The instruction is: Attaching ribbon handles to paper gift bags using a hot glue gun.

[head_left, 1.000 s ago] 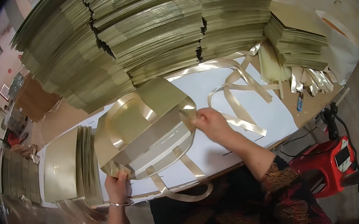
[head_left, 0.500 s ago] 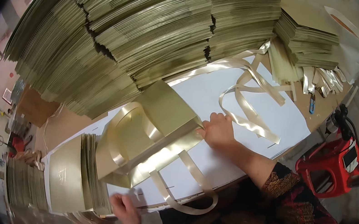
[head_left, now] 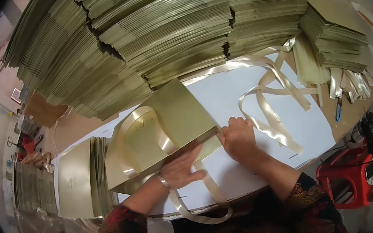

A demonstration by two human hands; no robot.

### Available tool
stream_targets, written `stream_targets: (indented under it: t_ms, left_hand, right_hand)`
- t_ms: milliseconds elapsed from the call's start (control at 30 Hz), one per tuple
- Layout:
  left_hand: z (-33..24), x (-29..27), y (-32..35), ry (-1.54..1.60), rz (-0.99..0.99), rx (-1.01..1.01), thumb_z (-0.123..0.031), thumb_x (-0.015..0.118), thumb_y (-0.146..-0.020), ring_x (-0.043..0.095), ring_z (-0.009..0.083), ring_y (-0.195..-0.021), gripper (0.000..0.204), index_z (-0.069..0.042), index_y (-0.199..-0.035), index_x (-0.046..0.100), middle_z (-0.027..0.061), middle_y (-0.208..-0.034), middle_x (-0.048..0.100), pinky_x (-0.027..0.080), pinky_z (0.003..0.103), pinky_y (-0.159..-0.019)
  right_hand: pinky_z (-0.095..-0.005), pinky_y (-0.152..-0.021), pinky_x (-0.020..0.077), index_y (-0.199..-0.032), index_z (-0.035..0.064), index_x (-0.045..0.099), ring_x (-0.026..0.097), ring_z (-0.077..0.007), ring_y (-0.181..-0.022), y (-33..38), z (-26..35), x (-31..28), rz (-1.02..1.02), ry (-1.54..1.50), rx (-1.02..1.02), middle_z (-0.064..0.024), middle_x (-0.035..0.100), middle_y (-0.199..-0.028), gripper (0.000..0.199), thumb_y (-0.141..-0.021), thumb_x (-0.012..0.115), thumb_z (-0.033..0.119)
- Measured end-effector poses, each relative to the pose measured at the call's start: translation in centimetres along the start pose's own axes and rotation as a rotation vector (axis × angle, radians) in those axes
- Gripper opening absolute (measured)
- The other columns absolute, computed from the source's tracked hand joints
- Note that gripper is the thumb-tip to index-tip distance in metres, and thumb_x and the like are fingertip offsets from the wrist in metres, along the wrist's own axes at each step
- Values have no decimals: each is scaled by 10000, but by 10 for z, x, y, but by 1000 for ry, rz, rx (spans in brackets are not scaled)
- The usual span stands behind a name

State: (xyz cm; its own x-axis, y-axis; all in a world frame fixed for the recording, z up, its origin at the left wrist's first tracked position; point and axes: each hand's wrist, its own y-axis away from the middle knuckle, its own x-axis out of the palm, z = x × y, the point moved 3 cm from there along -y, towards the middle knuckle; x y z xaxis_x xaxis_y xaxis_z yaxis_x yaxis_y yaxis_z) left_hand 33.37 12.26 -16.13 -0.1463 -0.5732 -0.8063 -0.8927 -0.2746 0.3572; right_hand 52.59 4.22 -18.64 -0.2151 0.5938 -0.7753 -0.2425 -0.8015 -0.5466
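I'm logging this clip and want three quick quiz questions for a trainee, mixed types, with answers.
1. True or false: the right hand is at a corner of the gold bag.
2. Which hand has a bracelet at its wrist?
3. Multiple choice: the plastic stool at the right is A) blue, B) red, C) white.

Key: 1. True. 2. The left hand. 3. B.

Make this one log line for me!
left hand: against gold bag | right hand: at bag's corner | ribbon handle: on bag
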Motion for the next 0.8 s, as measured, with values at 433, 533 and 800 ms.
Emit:
stream_targets:
  t_ms: [433,533,800]
  left_hand:
    - [27,6,47,1741,-562,363,-289,591,-948,556,178,-1091,379,-72,-1251,522,60,-1164,569,491,311,-913]
    - [-26,-140,-146,1577,-727,324,-285,586,-951,559,169,-1046,352,-70,-1225,532,56,-1129,576,490,308,-874]
    - [38,-91,-3,1244,-610,146,-273,573,-958,569,145,-927,287,-65,-1155,559,45,-1036,593,486,300,-770]
  right_hand:
    - [-418,-771,338,-681,87,640,477,-273,-808,1,1,-2,60,-43,-144,-87,498,-762,92,-722,698,146]
    - [-418,-762,345,-694,83,644,476,-278,-808,-14,56,10,78,-56,-253,-90,500,-766,91,-731,678,158]
    - [-412,-811,348,-742,63,680,484,-290,-879,-9,17,-6,258,-73,-106,-107,532,-832,129,-756,662,190]
